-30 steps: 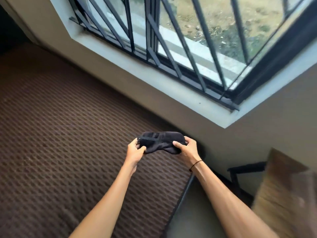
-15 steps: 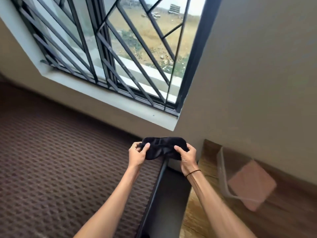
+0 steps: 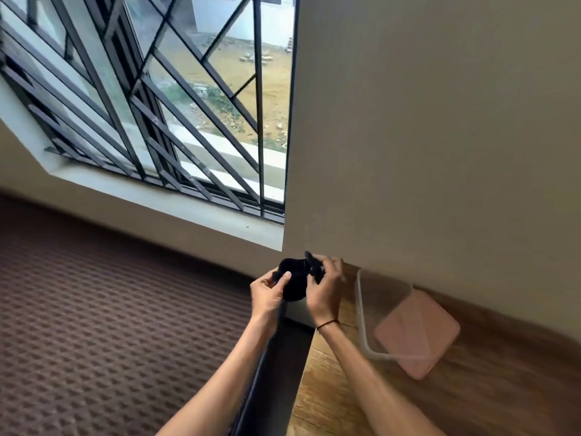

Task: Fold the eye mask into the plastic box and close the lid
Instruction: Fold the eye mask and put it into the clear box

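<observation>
A black eye mask (image 3: 294,283) is bunched and partly folded between both hands, held in the air over the gap between bed and table. My left hand (image 3: 267,294) pinches its left side and my right hand (image 3: 325,289) grips its right side, with a strap end sticking up above the fingers. To the right, a clear plastic box (image 3: 361,309) stands open on the wooden table by the wall. Its pink lid (image 3: 418,336) lies tilted against the box's right side.
The wooden table (image 3: 471,398) runs along the beige wall (image 3: 440,152). A bed with a brown patterned cover (image 3: 110,325) fills the left, edged by a dark frame (image 3: 276,372). A barred window (image 3: 157,105) is above it.
The view has swung right, bringing the box and lid fully into sight. My hands have come together and the mask, held stretched flat before, is now folded into a bunch.
</observation>
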